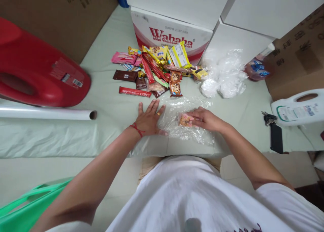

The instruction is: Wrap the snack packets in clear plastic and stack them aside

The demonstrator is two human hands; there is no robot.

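A sheet of clear plastic film lies crinkled on the cloth-covered table in front of me. My left hand rests flat with fingers spread, its thumb side over the film's left edge. On the film sits a small pink snack packet with tan pieces showing through, and my right hand has its fingers closed on the packet's right end. Just beyond my hands is a heap of wrapped snacks in red, yellow, pink and brown. A cookie packet lies at the heap's near edge.
Behind the heap stands a Wahaha carton. Bundles of clear plastic sit to its right. A red jug and a white roll occupy the left side. On the right are a white jug, keys and a black phone.
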